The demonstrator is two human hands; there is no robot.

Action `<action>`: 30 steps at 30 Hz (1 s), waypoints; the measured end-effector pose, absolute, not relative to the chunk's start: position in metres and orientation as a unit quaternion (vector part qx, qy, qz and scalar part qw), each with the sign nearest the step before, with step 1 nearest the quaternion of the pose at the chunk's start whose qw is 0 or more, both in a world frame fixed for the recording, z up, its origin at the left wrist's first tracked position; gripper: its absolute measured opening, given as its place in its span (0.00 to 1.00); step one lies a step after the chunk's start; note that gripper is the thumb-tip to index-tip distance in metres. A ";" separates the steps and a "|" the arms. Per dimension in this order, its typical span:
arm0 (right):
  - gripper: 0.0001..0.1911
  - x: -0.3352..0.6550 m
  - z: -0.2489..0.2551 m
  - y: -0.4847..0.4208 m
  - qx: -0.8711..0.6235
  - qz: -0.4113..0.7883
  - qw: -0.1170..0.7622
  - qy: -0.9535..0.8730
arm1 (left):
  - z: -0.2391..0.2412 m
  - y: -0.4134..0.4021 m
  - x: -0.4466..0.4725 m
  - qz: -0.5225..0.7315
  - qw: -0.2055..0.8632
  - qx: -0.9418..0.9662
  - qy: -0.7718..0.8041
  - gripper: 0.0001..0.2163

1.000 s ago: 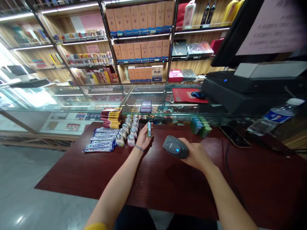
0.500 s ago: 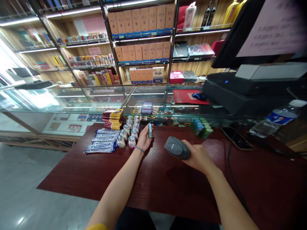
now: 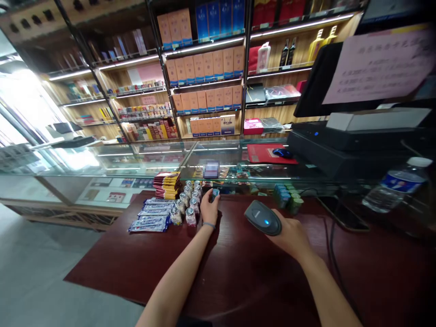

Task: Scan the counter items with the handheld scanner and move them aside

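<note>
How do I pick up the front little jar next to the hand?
Grip the front jar by its lid, probably from above. It stands upright, other jars crowd it behind and beside, and the left hand, holding a small pack, is close on its right, leaving its sides little room.

At centre, the scanner (image 3: 263,217) is matt dark-grey plastic. The table (image 3: 238,272) below it is dark red grained wood with a soft sheen. Left of centre, the wrapped bars (image 3: 151,215) have glossy film, and the jars (image 3: 185,204) are clear and shiny. The counter (image 3: 136,156) behind is smooth glass. The pack (image 3: 214,194) is too small to judge.
</note>
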State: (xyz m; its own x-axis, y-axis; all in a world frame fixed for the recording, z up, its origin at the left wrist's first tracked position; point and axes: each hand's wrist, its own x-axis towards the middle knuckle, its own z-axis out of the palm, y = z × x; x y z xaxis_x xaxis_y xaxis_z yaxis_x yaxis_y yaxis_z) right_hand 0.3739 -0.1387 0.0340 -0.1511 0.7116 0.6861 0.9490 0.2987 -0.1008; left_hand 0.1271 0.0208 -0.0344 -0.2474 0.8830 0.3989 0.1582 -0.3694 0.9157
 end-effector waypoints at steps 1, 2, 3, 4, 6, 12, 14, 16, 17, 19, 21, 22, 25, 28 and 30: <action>0.14 0.376 0.034 -0.139 -0.562 -0.182 0.333 -0.735 | -0.035 0.023 0.130 0.628 0.274 0.544 0.485 0.19; 0.15 0.377 0.033 -0.139 -0.563 -0.181 0.339 -0.732 | -0.035 0.025 0.133 0.630 0.257 0.545 0.490 0.19; 0.15 0.379 0.033 -0.139 -0.564 -0.179 0.344 -0.730 | -0.034 0.028 0.136 0.635 0.239 0.542 0.496 0.18; 0.15 0.380 0.033 -0.139 -0.566 -0.177 0.348 -0.726 | -0.034 0.030 0.139 0.640 0.223 0.535 0.504 0.18; 0.14 0.382 0.032 -0.140 -0.577 -0.176 0.357 -0.713 | -0.034 0.035 0.143 0.647 0.197 0.518 0.524 0.18; 0.12 0.388 0.029 -0.140 -0.585 -0.172 0.370 -0.701 | -0.036 0.051 0.148 0.629 0.176 0.489 0.578 0.13; 0.12 0.390 0.027 -0.139 -0.579 -0.164 0.367 -0.709 | -0.037 0.055 0.150 0.628 0.175 0.489 0.580 0.13; 0.12 0.392 0.024 -0.139 -0.584 -0.156 0.365 -0.708 | -0.038 0.060 0.151 0.625 0.177 0.490 0.582 0.14; 0.13 0.393 0.023 -0.139 -0.590 -0.151 0.368 -0.703 | -0.038 0.063 0.152 0.623 0.180 0.489 0.583 0.14; 0.16 0.394 0.019 -0.139 -0.600 -0.135 0.381 -0.691 | -0.039 0.067 0.152 0.622 0.190 0.483 0.586 0.14; 0.18 0.395 0.017 -0.140 -0.605 -0.119 0.395 -0.681 | -0.039 0.072 0.152 0.622 0.198 0.482 0.585 0.14; 0.18 0.396 0.016 -0.140 -0.606 -0.114 0.399 -0.679 | -0.040 0.073 0.151 0.621 0.199 0.483 0.584 0.14; 0.18 0.398 0.015 -0.141 -0.610 -0.103 0.408 -0.672 | -0.040 0.077 0.150 0.615 0.197 0.485 0.590 0.15; 0.18 0.399 0.017 -0.142 -0.616 -0.080 0.416 -0.664 | -0.039 0.079 0.150 0.614 0.195 0.477 0.598 0.16; 0.18 0.399 0.018 -0.143 -0.618 -0.075 0.418 -0.661 | -0.039 0.079 0.150 0.616 0.196 0.475 0.597 0.16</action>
